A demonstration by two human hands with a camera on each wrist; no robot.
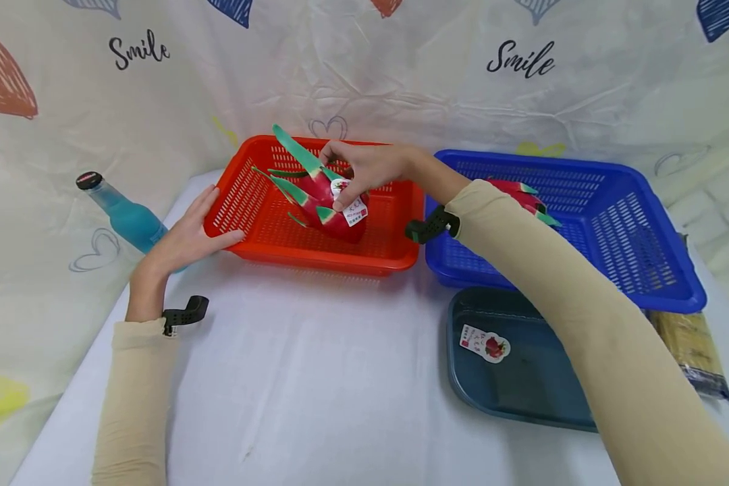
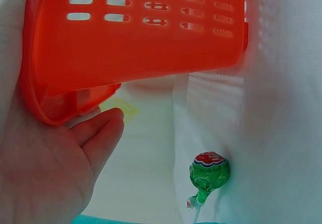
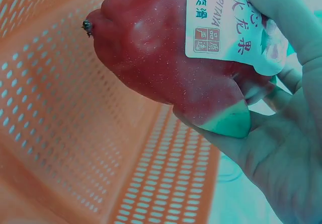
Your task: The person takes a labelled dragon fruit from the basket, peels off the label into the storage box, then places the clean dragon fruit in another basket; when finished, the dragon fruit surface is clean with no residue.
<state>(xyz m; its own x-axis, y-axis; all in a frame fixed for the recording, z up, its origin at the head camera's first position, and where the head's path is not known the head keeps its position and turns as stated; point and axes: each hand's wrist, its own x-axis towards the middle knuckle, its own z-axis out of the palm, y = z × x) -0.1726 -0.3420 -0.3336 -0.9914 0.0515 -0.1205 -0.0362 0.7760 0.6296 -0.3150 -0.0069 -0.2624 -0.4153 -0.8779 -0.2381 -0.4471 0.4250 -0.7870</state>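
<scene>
My right hand (image 1: 370,172) grips a red dragon fruit (image 1: 340,226) with green-tipped scales, inside the red basket (image 1: 316,263). Its thumb lies on a white printed label (image 3: 221,27) on the fruit's skin. In the right wrist view, the dragon fruit (image 3: 146,48) is tilted, with its dark-tipped end pointing left; the hand partly hides its other end. My left hand (image 1: 185,233) rests against the red basket's left front corner, thumb along the front rim, fingers extended along the left side. In the left wrist view, the rim lies against the palm.
A blue basket (image 1: 638,202) at right contains another dragon fruit (image 1: 522,196), partly behind my right arm. Before it sits a dark tray (image 1: 522,398) with a loose label (image 1: 484,343). A blue bottle (image 1: 130,219), a lollipop (image 2: 209,171) and a yellowish packet (image 1: 689,344) lie around.
</scene>
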